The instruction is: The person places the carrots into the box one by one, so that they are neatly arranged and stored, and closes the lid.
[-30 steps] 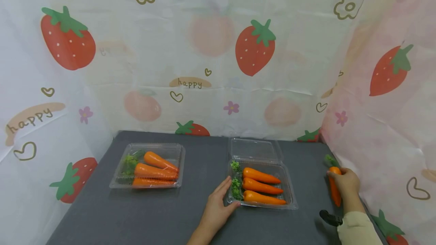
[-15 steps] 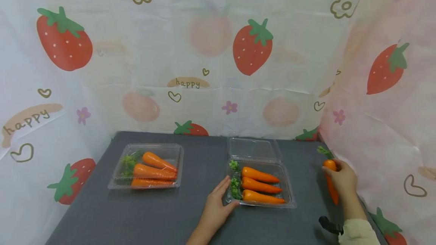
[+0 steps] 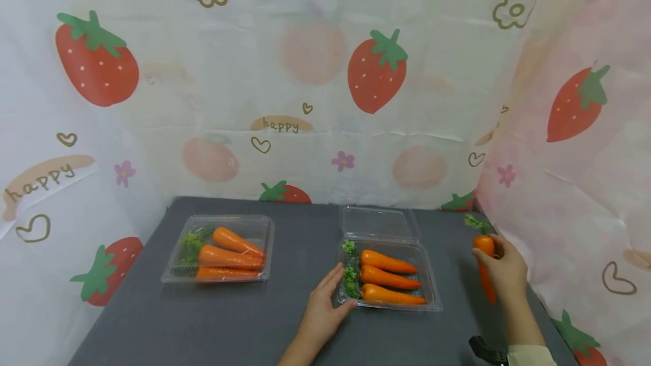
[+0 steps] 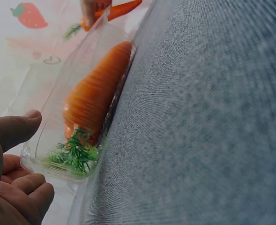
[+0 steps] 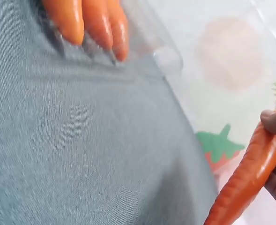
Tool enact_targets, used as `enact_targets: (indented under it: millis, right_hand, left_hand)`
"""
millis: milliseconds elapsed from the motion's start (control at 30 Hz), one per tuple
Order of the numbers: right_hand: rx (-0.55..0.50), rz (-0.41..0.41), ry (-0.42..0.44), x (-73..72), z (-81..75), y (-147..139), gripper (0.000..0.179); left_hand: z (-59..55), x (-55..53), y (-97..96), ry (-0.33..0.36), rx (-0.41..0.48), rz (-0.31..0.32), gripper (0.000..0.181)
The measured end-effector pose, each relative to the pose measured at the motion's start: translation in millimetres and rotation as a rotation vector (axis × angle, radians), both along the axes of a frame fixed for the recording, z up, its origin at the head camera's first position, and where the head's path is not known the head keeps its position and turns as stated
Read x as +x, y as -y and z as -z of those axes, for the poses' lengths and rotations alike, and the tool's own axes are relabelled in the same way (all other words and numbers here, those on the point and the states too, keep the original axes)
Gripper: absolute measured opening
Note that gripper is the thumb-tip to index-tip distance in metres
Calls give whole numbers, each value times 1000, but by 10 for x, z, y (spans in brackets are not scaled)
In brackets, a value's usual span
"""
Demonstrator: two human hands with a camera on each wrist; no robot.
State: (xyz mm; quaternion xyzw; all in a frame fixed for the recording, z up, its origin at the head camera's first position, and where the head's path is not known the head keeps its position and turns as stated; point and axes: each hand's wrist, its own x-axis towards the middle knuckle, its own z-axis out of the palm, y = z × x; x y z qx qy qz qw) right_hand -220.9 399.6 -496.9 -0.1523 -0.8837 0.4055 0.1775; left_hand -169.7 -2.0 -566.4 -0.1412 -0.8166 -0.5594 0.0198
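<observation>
My right hand [image 3: 503, 267] pinches an orange carrot [image 3: 485, 246] with a green leafy top [image 3: 477, 222] at the table's right side; the carrot hangs tip down, tilted. In the right wrist view the thumb lies across the carrot [image 5: 250, 173] near its top. A clear plastic clamshell box [image 3: 431, 275], lid [image 3: 378, 222] folded back, holds three carrots [image 3: 390, 277] side by side, their green tops to the left. My left hand [image 3: 322, 306] rests against the box's near left corner, fingers extended along its left side and thumb on the near edge.
To the left stands another clear plastic box [image 3: 269, 242], its lid down, with several carrots [image 3: 236, 256] inside. A grey cloth [image 3: 285, 321] covers the table. Printed curtains [image 3: 325, 95] surround it at the back and sides. A black strap-like piece [image 3: 485, 350] sits by the right sleeve.
My right hand has moved left with the carrot, and slightly upward in the last half second. The left hand and both boxes stay in place; the head view shifted slightly.
</observation>
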Motion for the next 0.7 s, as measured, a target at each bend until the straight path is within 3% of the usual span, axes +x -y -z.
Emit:
enact_targets:
  millis: [333, 700]
  right_hand:
    - [9, -105, -82, 113, -232, 313, 65]
    - [169, -204, -214, 130, -287, 660, 58]
  left_hand:
    - [-14, 11, -9, -2, -4, -13, 77]
    - [-28, 31, -12, -1, -2, -13, 77]
